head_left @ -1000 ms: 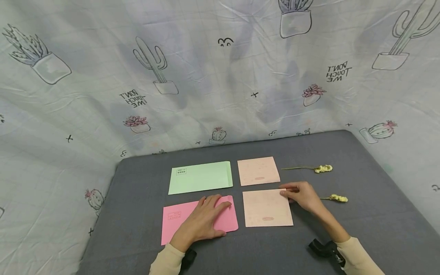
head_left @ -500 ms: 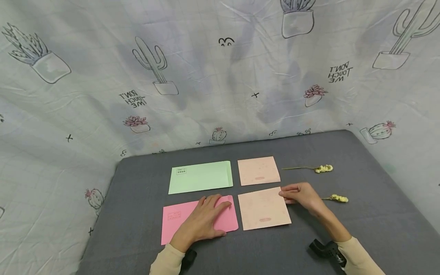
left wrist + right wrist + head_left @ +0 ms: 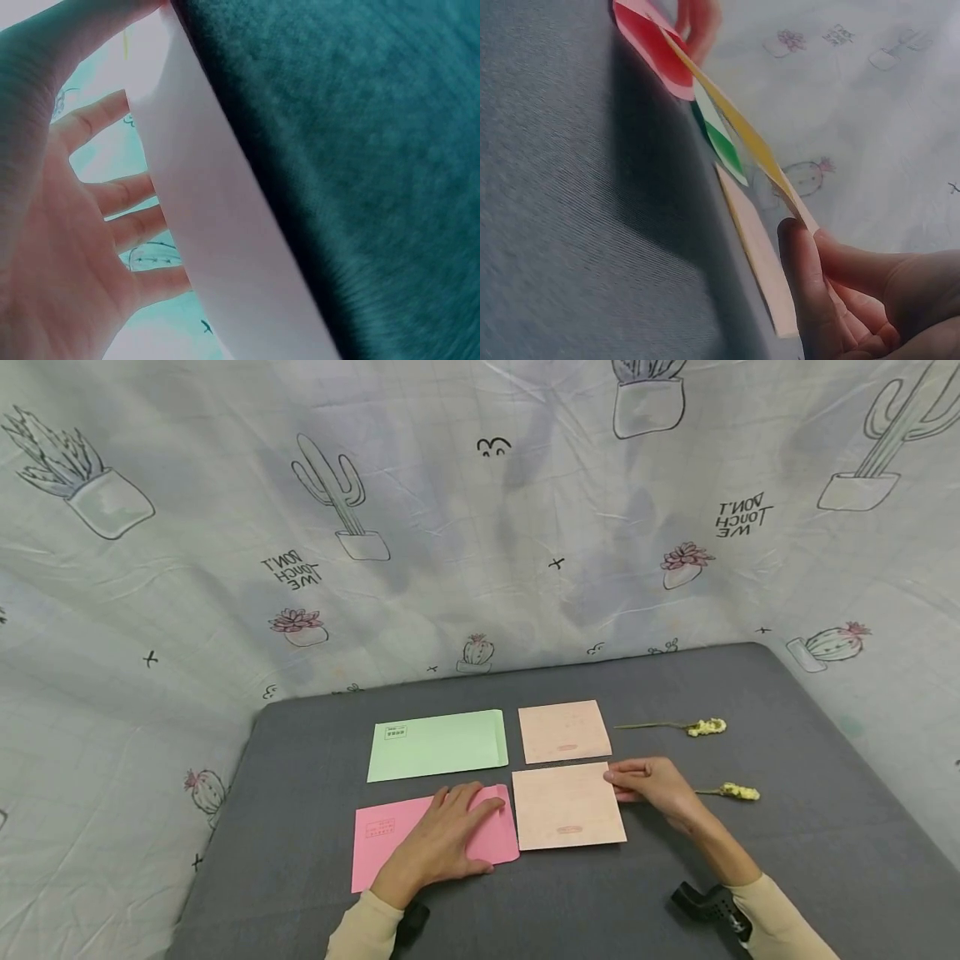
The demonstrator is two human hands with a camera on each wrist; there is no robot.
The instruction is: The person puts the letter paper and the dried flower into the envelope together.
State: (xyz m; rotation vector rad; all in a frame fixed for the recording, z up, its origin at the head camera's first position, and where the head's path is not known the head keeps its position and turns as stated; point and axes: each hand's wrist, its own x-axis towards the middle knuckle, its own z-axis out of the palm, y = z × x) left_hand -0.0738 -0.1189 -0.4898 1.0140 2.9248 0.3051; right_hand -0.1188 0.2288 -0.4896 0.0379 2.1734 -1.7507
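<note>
My left hand spans the pink envelope, thumb at its near edge and fingers at its far edge. The envelope's mouth gapes in the right wrist view, its red inside showing. My right hand pinches a peach card at its right side, between thumb and fingers. Raised off the table, the card has its left edge right at the envelope's mouth. Whether that edge has slipped inside cannot be told. The card's yellowish underside shows in the right wrist view.
Behind the pink envelope lies a green envelope, with a second peach card to its right. Two yellow flower stems, one farther back and one beside my right hand, lie on the grey table. A printed curtain hangs behind.
My right hand has lifted the peach card and shifted it left to the pink envelope's edge, tilting it briefly and then straightening it. The left hand has stayed in place.
</note>
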